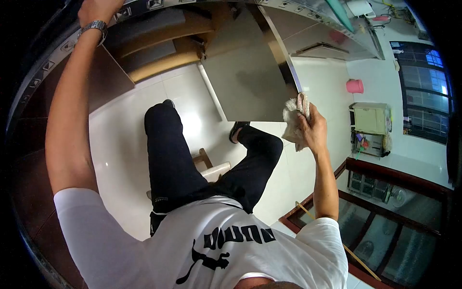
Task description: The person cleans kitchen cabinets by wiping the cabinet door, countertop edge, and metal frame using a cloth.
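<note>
My right hand (313, 129) is closed round a crumpled pale cloth (292, 120). The cloth presses against the outer corner of an open cabinet door (245, 72), whose broad grey face is turned towards me. My left hand (97, 10) reaches up to the patterned counter edge (67, 46) at the upper left. A metal watch (94, 30) circles that wrist. The left fingers are cut off by the top of the view, so their pose is hidden.
Behind the door is the open cabinet with a wooden shelf edge (166, 67). I sit on a low stool (214, 171) over a white tiled floor (115, 144). A pink bucket (354, 86), a small cream cabinet (370, 118) and dark-framed glass doors (385, 216) stand at the right.
</note>
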Tool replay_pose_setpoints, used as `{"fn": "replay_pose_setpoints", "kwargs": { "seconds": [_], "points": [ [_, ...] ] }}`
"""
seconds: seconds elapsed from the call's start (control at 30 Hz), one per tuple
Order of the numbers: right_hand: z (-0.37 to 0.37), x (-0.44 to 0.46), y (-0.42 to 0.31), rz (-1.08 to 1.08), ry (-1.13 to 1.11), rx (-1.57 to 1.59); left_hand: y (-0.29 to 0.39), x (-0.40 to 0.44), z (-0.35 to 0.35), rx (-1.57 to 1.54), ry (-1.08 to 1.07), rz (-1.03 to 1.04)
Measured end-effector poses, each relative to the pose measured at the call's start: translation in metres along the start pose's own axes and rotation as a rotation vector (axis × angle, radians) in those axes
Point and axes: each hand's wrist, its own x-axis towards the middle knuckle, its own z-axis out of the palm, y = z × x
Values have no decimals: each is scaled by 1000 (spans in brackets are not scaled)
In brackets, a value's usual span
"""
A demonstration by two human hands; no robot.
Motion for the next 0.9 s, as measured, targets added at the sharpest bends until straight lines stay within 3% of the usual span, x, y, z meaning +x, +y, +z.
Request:
{"fn": "replay_pose_setpoints", "kwargs": {
  "seconds": [0.2,0.3,0.6,0.67,0.8,0.9],
  "points": [
    [21,-10,10,-61,149,29,3,0,1,-14,22,12],
    [21,-5,12,-46,177,265,1,-1,3,-2,21,5],
    [-6,40,-13,-74,-54,-244,-5,1,5,-33,-44,27],
    [-2,51,-16,-79,-44,-257,-11,8,17,-189,19,69],
    [3,65,-19,-118,-25,-191,-8,5,8,-163,-13,99],
    [7,87,-28,-189,-17,-316,-4,4,9,-133,-26,87]
  ]
}}
